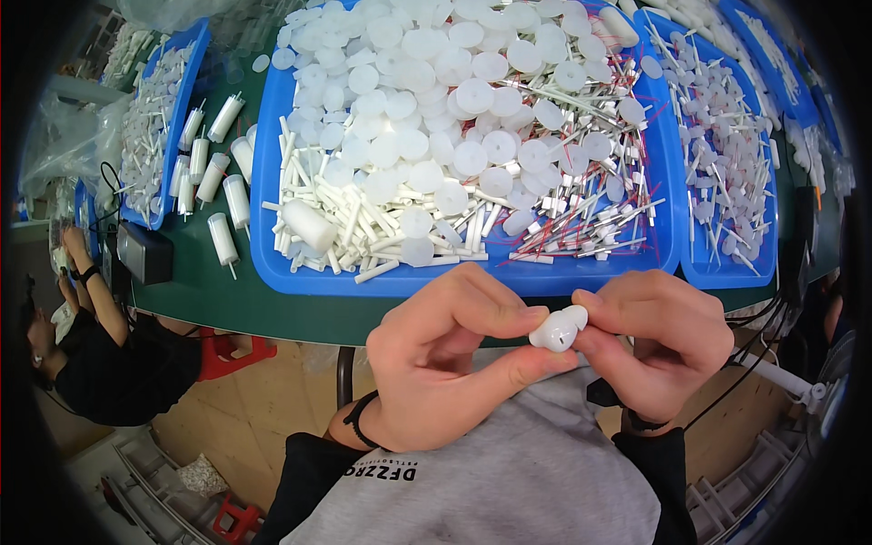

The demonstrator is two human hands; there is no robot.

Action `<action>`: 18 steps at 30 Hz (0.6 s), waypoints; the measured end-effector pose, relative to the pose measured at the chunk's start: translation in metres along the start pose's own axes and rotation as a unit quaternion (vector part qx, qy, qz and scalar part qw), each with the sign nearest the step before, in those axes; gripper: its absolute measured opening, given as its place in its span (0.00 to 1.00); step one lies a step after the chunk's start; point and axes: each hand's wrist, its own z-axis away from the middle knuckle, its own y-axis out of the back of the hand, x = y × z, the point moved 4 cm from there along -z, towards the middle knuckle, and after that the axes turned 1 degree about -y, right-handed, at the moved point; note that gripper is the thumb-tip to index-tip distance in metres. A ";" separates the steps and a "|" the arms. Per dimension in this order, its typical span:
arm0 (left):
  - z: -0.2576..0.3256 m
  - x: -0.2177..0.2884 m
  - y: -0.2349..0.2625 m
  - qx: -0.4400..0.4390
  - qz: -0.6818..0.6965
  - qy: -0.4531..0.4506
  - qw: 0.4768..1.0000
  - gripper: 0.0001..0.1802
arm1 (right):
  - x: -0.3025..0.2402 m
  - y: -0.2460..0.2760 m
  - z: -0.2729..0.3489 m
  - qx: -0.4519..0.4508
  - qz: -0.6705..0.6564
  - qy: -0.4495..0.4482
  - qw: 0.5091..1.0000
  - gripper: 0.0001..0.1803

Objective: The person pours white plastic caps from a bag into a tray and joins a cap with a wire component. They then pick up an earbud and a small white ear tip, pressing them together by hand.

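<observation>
Between the fingertips of both hands, in front of my chest, is a small glossy white earbud [556,331] with a dark mark on its rounded body. My left hand [454,350] pinches the body between thumb and forefinger. With thumb and forefinger too, my right hand [649,336] grips the smaller white end at its upper right. Just beyond my hands lies a large blue tray [381,284]. It holds a heap of translucent white discs [472,95], short white tubes [363,227] and thin metal rods with red wires [590,213]. A thicker white cylinder [309,225] rests on the tubes.
Blue trays of white stemmed parts flank it, one on the right [683,263] and one on the left [159,218]. Several white cylinders with pins [221,241] lie on the green table [191,295]. A black box [143,253] stands at left, near a co-worker [113,363] and a red stool [232,354].
</observation>
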 end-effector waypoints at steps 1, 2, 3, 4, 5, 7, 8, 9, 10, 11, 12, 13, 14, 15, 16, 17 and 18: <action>0.001 0.000 0.000 0.006 0.017 -0.005 1.000 0.16 | 0.000 0.000 0.001 -0.006 0.005 0.002 1.000 0.14; 0.001 0.000 0.000 0.013 0.034 -0.010 0.999 0.15 | 0.000 -0.001 0.001 -0.012 0.011 0.003 1.000 0.13; 0.001 0.000 0.000 0.012 0.034 -0.010 0.999 0.15 | -0.001 -0.001 0.001 -0.012 0.011 0.002 1.000 0.13; 0.001 0.000 0.000 0.019 0.029 -0.011 0.999 0.15 | -0.002 -0.001 0.000 -0.012 0.020 0.007 1.000 0.13; 0.001 -0.001 0.001 0.025 0.024 -0.011 0.999 0.15 | -0.003 -0.002 -0.001 -0.013 0.030 0.011 0.999 0.13; 0.001 0.000 0.000 0.029 0.016 -0.013 0.999 0.15 | -0.003 -0.003 0.000 -0.007 0.030 0.011 0.999 0.13; 0.001 0.000 0.000 0.034 0.008 -0.015 0.999 0.15 | -0.002 -0.003 0.000 -0.001 0.031 0.010 0.999 0.13; 0.001 0.000 0.000 0.033 0.008 -0.014 0.999 0.15 | -0.002 -0.004 0.000 -0.001 0.031 0.010 0.999 0.13; 0.001 0.000 0.000 0.033 0.006 -0.022 0.999 0.15 | -0.002 -0.004 0.001 -0.001 0.030 0.009 1.000 0.14; 0.000 0.000 0.000 0.032 0.004 -0.029 0.999 0.15 | -0.002 -0.005 0.002 0.000 0.029 0.007 1.000 0.15; 0.000 -0.001 0.001 0.032 0.004 -0.029 0.999 0.15 | -0.001 -0.006 0.002 0.000 0.028 0.007 1.000 0.15; 0.000 -0.002 0.002 0.030 0.001 -0.039 0.999 0.15 | -0.001 -0.007 0.002 -0.001 0.040 0.019 0.999 0.16; 0.000 -0.002 0.003 0.027 -0.002 -0.049 0.998 0.14 | -0.001 -0.008 0.003 -0.002 0.053 0.031 0.998 0.17; -0.001 -0.002 0.003 0.026 -0.001 -0.048 0.998 0.14 | -0.001 -0.007 0.002 -0.001 0.053 0.031 0.998 0.17; -0.001 -0.001 0.003 0.023 0.011 -0.047 0.999 0.14 | -0.001 -0.007 0.002 -0.006 0.036 0.022 0.999 0.18; -0.001 -0.001 0.004 0.021 0.022 -0.046 0.998 0.14 | 0.000 -0.007 0.001 -0.011 0.018 0.014 1.000 0.20; -0.001 -0.001 0.004 0.021 0.022 -0.047 0.998 0.14 | -0.001 -0.006 0.001 -0.011 0.018 0.015 1.000 0.20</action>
